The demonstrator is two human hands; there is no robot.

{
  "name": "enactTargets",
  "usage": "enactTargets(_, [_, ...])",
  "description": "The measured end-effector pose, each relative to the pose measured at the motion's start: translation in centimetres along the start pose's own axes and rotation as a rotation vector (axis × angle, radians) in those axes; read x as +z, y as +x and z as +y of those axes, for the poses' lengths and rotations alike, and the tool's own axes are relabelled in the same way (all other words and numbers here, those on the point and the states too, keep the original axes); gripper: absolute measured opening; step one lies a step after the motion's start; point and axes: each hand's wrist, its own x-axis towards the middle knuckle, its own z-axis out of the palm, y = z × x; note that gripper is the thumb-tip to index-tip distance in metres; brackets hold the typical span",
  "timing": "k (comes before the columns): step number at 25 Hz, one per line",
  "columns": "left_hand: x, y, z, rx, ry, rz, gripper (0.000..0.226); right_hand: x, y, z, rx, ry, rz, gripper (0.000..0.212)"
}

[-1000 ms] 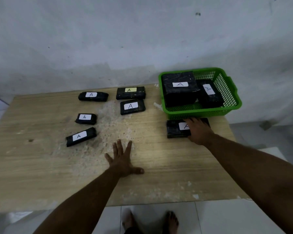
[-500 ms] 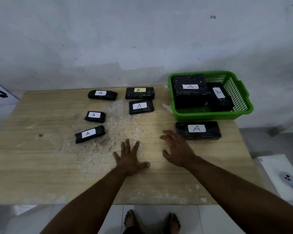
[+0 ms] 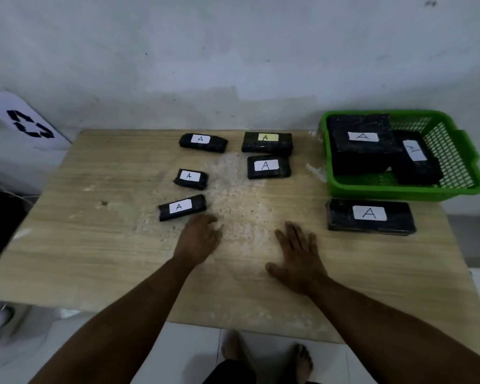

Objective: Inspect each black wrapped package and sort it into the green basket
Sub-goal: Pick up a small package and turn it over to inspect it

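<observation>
Nearest small package (image 3: 182, 207) just beyond the blurred left hand (image 3: 198, 237), grip unclear; flat, empty right hand (image 3: 298, 252) well apart.

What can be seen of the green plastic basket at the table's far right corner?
The green plastic basket is rectangular, with mesh-like perforated walls and floor, a solid rim and a handle lug on its right side. It sits upright on the wooden table, overhanging the right edge. Inside lie two black wrapped packages with white "A" labels: a large one and a narrower one beside it. No hand touches it.
</observation>
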Motion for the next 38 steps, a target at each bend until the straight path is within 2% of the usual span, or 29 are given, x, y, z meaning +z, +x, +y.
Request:
enactTargets(3, [-2.4, 1.9, -1.9, -0.055, 0.136, 0.031, 0.061, 0.3, -0.1, -0.1, 0.009, -0.041, 0.071, 0.097])
enactTargets(8, [-3.8, 5.2, -4.6, -0.296, 0.323, -0.196, 0.073, 0.2, -0.2, 0.0, 0.006, -0.057, 0.074, 0.095])
enactTargets(12, [-3.6, 6.0, -5.4, -0.293, 0.357, -0.164, 0.065, 0.4, -0.1, 0.1, 0.011, -0.054, 0.082, 0.096])
enactTargets(14, [-3.5, 5.9, -5.3, -0.258, 0.378, -0.134, 0.059, 0.4, -0.1, 0.0, 0.017, -0.060, 0.087, 0.096])
enactTargets(17, [-3.6, 5.4, -4.5, -0.159, 0.369, -0.177, 0.058, 0.0, -0.1, -0.2, 0.032, -0.065, 0.071, 0.096])
enactTargets(21, [-2.9, 4.5, -2.3, -0.013, 0.243, -0.230, 0.058, -0.2, 0.0, -0.3, 0.046, -0.038, 0.040, 0.095])
enactTargets(24, [-2.2, 3.6, -0.2, 0.159, 0.149, -0.256, 0.054, -0.8, 0.1, 0.0, 0.057, 0.035, 0.004, 0.082])
enactTargets(26, [-1.7, 3.1, 1.9, 0.220, 0.131, -0.262, 0.052, -2.0, 0.3, 0.0, 0.072, 0.187, -0.024, 0.063])
enactTargets(27, [-1.5, 2.7, 3.1, 0.245, 0.128, -0.260, 0.053, -2.8, 0.3, -0.2, 0.100, 0.339, -0.013, 0.051])
enactTargets(30, [-0.6, 2.0, 6.5, 0.300, 0.125, -0.275, 0.058, -5.8, -0.3, -1.8, 0.275, 1.119, 0.054, 0.022])
enactTargets(32, [-0.2, 1.7, 8.6, 0.339, 0.107, -0.272, 0.060, -7.6, -1.4, -2.8, 0.342, 1.410, 0.071, 0.021])
enactTargets(35, [0.3, 1.3, 11.1, 0.386, 0.093, -0.243, 0.062, -8.9, -3.2, -3.1, 0.357, 1.519, 0.153, 0.022])
enactTargets(38, [0.8, 0.9, 12.9, 0.425, 0.124, -0.232, 0.061, -9.1, -4.2, -2.2, 0.397, 1.522, 0.243, 0.022])
